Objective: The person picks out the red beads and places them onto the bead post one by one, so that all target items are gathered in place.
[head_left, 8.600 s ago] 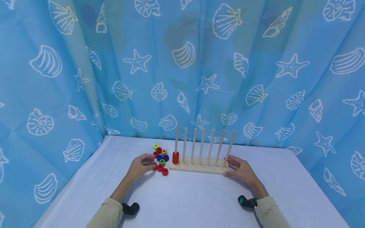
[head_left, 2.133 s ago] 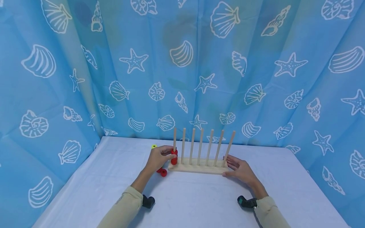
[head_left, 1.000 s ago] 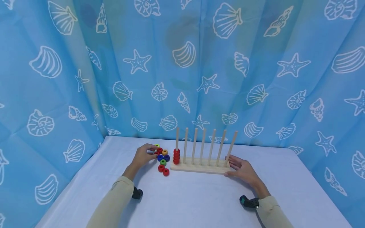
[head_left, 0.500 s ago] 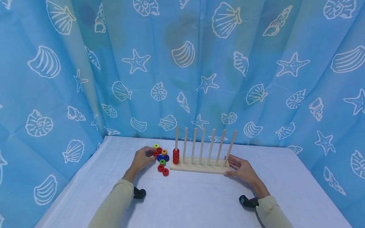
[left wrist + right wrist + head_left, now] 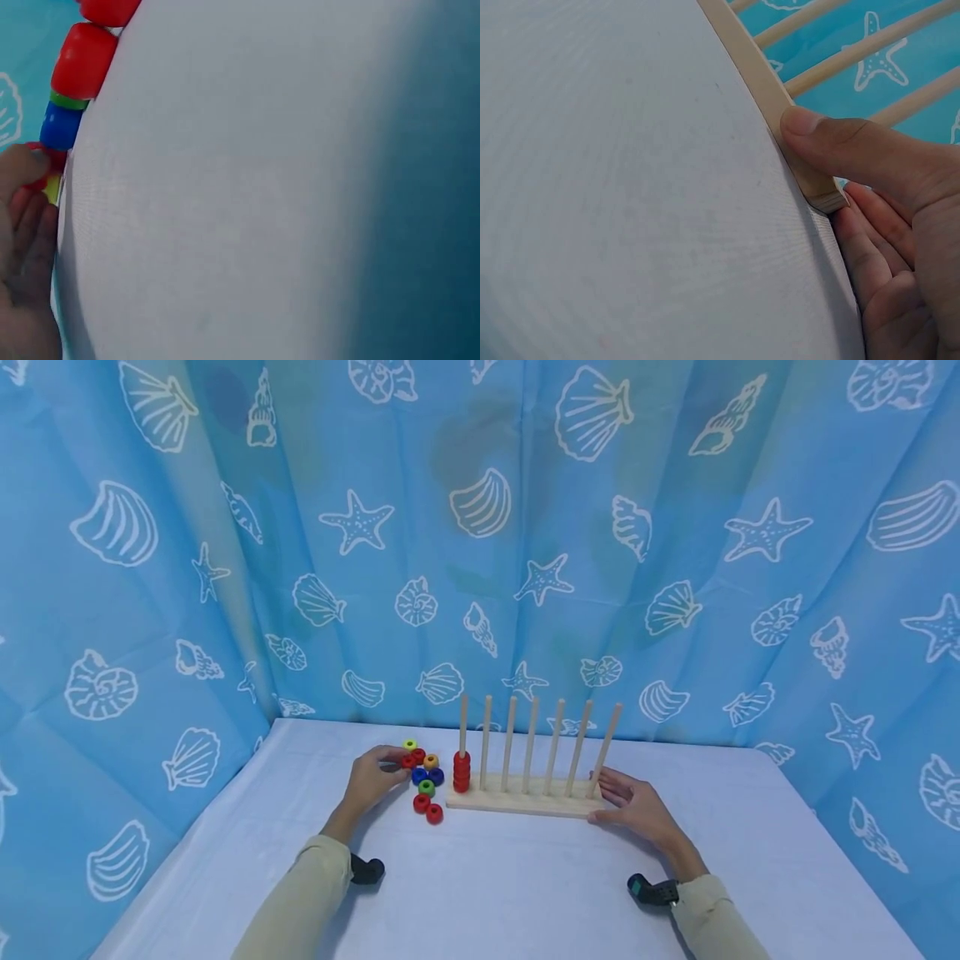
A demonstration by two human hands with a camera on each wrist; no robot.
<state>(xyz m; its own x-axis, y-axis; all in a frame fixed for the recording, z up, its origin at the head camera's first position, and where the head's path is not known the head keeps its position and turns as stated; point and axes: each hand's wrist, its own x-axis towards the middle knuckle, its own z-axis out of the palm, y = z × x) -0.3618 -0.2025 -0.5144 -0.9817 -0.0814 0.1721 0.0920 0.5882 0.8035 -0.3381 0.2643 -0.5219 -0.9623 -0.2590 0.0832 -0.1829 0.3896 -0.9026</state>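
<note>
My left hand (image 5: pixel 372 779) is at the left edge of the loose beads, its thumb and fingers pinching a red bead (image 5: pixel 408 762). In the left wrist view the thumb (image 5: pixel 19 166) lies on that red bead, beside a blue bead (image 5: pixel 60 126). A wooden peg rack (image 5: pixel 521 806) with a row of upright pegs stands right of the beads. Stacked red beads (image 5: pixel 461 772) sit on its leftmost peg; the other pegs are bare. My right hand (image 5: pixel 637 808) grips the right end of the rack's base (image 5: pixel 810 169), thumb in front and fingers behind.
Loose beads lie left of the rack: a yellow-green bead (image 5: pixel 410 744), an orange bead (image 5: pixel 431 762), a green bead (image 5: pixel 427 787), a dark blue bead (image 5: pixel 436 776) and several red ones. Behind the white-covered table (image 5: pixel 525 885) hangs a blue shell-patterned curtain (image 5: pixel 487 568).
Over these frames a red bead was added to the leftmost peg's stack. My left hand then moved back left to the loose beads and took hold of another. The right hand stayed on the base.
</note>
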